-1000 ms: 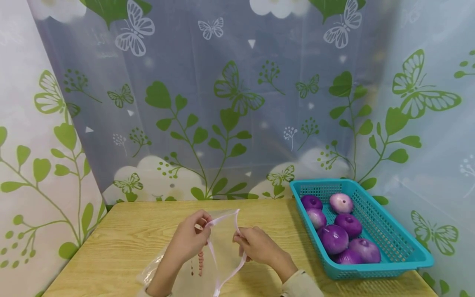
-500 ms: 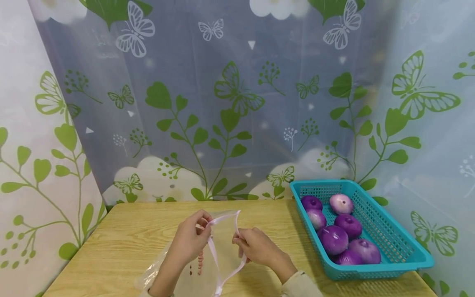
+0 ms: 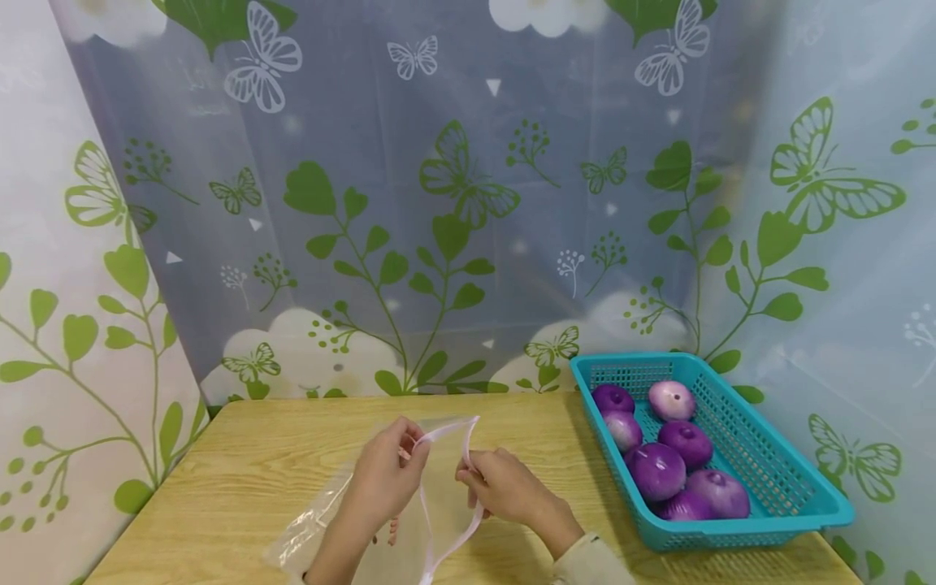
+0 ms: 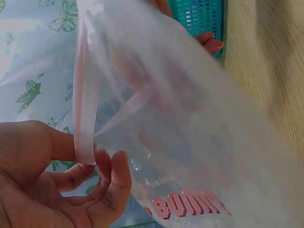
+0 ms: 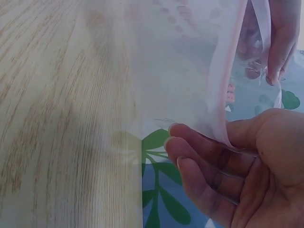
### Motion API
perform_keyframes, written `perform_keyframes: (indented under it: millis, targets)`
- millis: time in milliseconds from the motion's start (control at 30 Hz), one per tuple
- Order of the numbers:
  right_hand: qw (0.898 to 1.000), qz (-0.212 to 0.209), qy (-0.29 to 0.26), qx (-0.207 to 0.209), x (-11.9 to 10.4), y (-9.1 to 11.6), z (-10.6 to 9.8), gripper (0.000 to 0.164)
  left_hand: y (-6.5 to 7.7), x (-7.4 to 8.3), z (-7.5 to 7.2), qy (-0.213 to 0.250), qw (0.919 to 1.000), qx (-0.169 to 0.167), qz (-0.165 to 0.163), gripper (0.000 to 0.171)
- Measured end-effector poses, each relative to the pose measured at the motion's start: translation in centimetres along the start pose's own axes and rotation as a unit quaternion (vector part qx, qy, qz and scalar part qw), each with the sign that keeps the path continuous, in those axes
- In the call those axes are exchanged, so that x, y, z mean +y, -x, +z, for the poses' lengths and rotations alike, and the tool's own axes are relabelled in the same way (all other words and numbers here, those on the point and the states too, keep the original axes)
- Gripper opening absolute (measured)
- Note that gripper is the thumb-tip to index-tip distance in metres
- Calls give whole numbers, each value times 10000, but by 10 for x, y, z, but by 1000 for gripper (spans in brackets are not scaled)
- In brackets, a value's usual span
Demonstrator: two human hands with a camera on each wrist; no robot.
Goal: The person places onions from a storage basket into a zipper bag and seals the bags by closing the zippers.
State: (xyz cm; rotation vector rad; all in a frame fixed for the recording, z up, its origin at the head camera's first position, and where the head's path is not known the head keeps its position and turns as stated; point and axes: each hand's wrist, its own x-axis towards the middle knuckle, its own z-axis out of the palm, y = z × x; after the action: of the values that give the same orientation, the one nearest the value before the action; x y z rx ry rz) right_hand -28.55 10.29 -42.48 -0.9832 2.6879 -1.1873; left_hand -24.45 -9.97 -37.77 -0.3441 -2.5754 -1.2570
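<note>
A translucent zip bag (image 3: pixel 449 475) with a pink-edged mouth is held over the table between both hands. My left hand (image 3: pixel 383 479) pinches the left side of its rim between thumb and fingers. On the opposite side, my right hand (image 3: pixel 508 487) grips the rim, thumb against curled fingers. The mouth gapes between them. In the left wrist view, red block lettering (image 4: pixel 192 204) reading "BUNNY" shows on the bag's wall. The right wrist view has the pink rim (image 5: pixel 222 80) running down into the grip. Part of the bag trails under the left forearm.
At the right of the wooden table (image 3: pixel 256 455) stands a turquoise perforated basket (image 3: pixel 768 526). Several purple onions (image 3: pixel 658 471) lie in it, mostly toward its left side. A patterned curtain (image 3: pixel 468 244) hangs behind the table and along both sides.
My left hand has shifted slightly right with its side of the rim, and the mouth looks a little narrower. More of the printed lettering is covered. My right hand stays almost in place.
</note>
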Motion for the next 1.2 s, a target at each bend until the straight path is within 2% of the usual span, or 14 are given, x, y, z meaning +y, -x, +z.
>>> perform_keyframes:
  millis: [100,300,400,533,700,933,1033,1200]
  targets:
    - [10000,-17,34,7,0,0,0,17,1,1,3,-108,9999,-2,6,8]
    - [10000,0,30,-12,-1,0,-1,17,2,1,4,-214,9997,-9,78,29]
    - [10000,12,66,-23,-1,0,-3,17,2,1,4,-173,9998,-94,10,32]
    - [9999,0,137,-20,-2,0,-4,17,3,2,3,-91,9996,-265,2,34]
    - [9999,-22,167,18,0,1,-4,17,6,2,0,-52,9982,-560,196,40]
    - [9998,-19,179,41,1,1,-5,17,7,3,-4,-366,9947,-892,361,45]
    - [9998,-26,172,50,1,1,-5,17,7,3,-5,-329,9944,-959,313,40]
    - [9999,-64,119,49,2,0,-4,17,4,2,-6,-83,9952,-972,120,12]
